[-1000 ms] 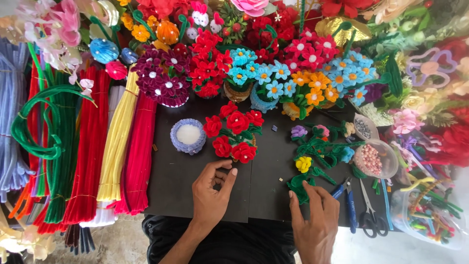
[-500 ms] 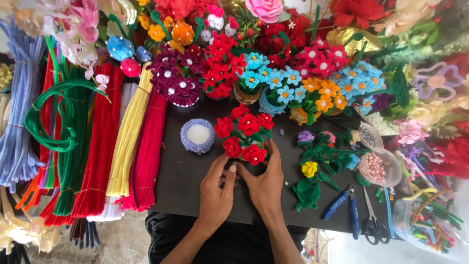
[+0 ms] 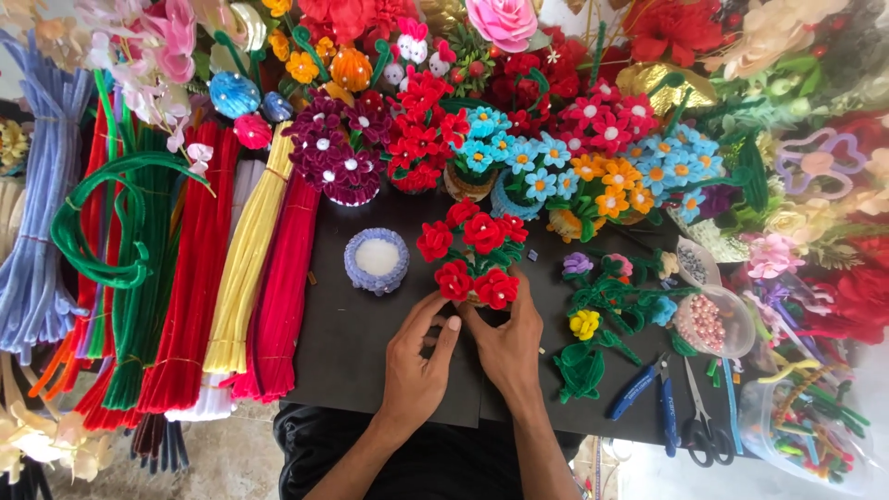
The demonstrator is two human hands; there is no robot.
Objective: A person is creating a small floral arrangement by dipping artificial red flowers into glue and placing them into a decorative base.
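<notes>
A small pot of red pipe-cleaner flowers [image 3: 474, 256] with green leaves stands on the black mat [image 3: 343, 343]. My left hand [image 3: 415, 363] rests just below it, fingertips touching its lower left side. My right hand [image 3: 507, 344] cups its lower right side, thumb and fingers around the base. What the fingers pinch under the blooms is hidden.
A small lilac knitted pot with white filling [image 3: 377, 260] sits left of the flowers. Bundles of red, yellow and green pipe cleaners [image 3: 245, 278] lie at the left. Finished flower pots [image 3: 519, 176] line the back. Loose green stems [image 3: 593, 324], a bead cup [image 3: 711, 322], blue pliers [image 3: 639, 389] and scissors [image 3: 704, 426] lie at the right.
My right hand has come up from the mat's near right edge to the red flower pot, joining my left hand there. The view has shifted slightly.
</notes>
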